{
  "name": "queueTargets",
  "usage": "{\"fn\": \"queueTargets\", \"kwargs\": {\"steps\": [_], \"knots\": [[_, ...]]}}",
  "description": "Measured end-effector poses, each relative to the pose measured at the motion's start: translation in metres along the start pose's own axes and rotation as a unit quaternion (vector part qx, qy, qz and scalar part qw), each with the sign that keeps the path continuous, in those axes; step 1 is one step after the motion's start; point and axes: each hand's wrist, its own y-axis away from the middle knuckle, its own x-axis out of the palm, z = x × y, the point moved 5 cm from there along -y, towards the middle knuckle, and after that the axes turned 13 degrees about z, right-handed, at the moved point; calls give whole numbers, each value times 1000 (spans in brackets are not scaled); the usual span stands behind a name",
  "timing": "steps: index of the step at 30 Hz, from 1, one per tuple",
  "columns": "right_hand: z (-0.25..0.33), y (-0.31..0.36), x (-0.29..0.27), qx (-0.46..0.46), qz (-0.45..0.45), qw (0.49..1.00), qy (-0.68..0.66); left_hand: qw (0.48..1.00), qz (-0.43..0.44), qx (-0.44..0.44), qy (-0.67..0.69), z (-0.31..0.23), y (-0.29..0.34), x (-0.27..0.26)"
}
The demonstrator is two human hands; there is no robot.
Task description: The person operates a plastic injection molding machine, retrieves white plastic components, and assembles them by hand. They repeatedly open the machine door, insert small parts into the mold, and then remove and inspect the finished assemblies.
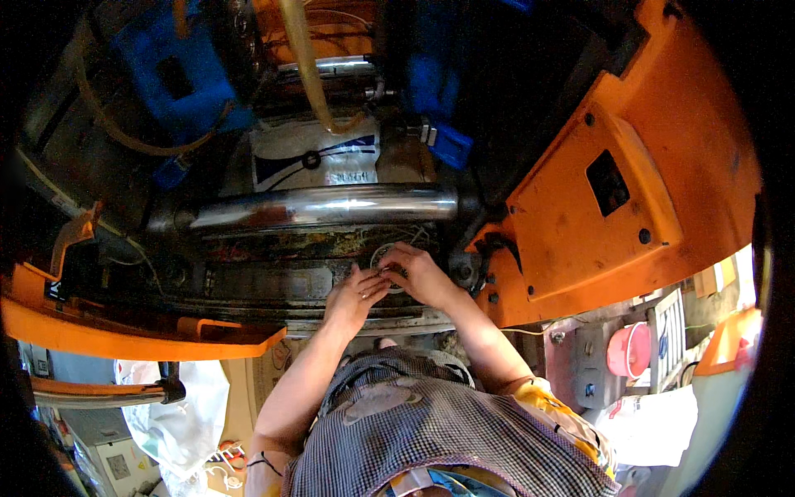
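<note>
My left hand (358, 296) and my right hand (414, 273) meet in front of me, fingertips touching, over the near edge of the dark, grimy machine bed (273, 284). Both are closed, with fingers bent and pressed together. Whatever they hold, if anything, is too small or hidden to make out. Just behind the right hand lies a pale, thin looped strand (381, 253), partly covered by the fingers. Beyond both hands a thick polished steel bar (331, 205) runs across the machine.
An orange machine guard (596, 207) rises at the right; an orange rail (149, 335) curves at the left. Behind the bar lies a white printed sack (319, 153), with a yellowish hose (306, 66) hanging above it. A pink bucket (629, 349) and white bags (650, 424) are at the lower right.
</note>
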Motion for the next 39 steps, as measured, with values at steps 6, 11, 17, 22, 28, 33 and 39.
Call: {"fn": "queueTargets", "kwargs": {"steps": [6,11,17,22,28,33,39], "knots": [[36,-11,-5,-36,0,999,35,994,29,-4,101,-9,-7,19],[52,-22,-1,-60,24,998,-2,996,-13,8,87,-30,7,23],[65,-40,7,-98,36,993,-49,995,15,20,99,-50,19,0],[81,-62,6,-147,38,987,-59,993,34,60,100,-67,30,-8],[98,-125,-10,-168,-88,976,-106,989,-15,112,94,-94,58,-2],[64,-252,-40,-74,-251,924,-280,983,-36,138,117,-104,81,-5],[-32,-390,-66,-98,-382,902,-179,984,-51,158,68,-108,100,-7]]}}
